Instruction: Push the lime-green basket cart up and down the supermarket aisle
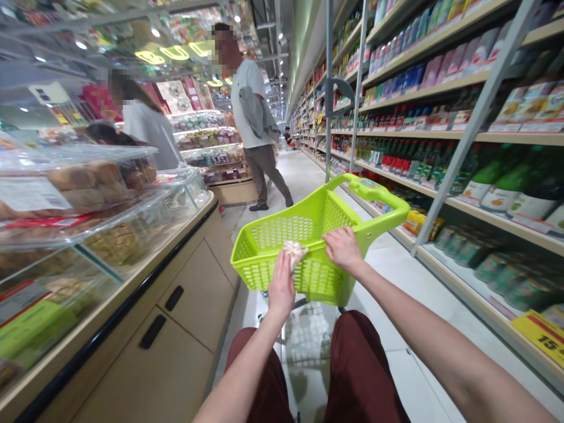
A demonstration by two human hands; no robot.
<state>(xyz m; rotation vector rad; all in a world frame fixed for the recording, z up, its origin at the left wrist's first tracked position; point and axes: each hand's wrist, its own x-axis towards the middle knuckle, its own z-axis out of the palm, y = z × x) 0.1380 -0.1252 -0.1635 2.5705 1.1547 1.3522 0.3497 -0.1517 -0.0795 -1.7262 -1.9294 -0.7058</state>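
Observation:
A lime-green shopping basket on wheels [308, 223] stands in the aisle just in front of my knees. My left hand [281, 286] is closed around a small crumpled whitish packet [294, 252] and holds it at the basket's near rim. My right hand [342, 249] grips that same near rim, fingers curled over the edge. The basket's green handle [379, 197] arches up on its far right side. What the packet contains cannot be made out.
A beige counter [145, 329] with clear boxes of baked goods [79, 182] runs along my left. Shelves of bottles and jars [462, 147] line the right. Two people stand ahead, one in a white shirt [251, 106] mid-aisle, another [147, 126] by the counter.

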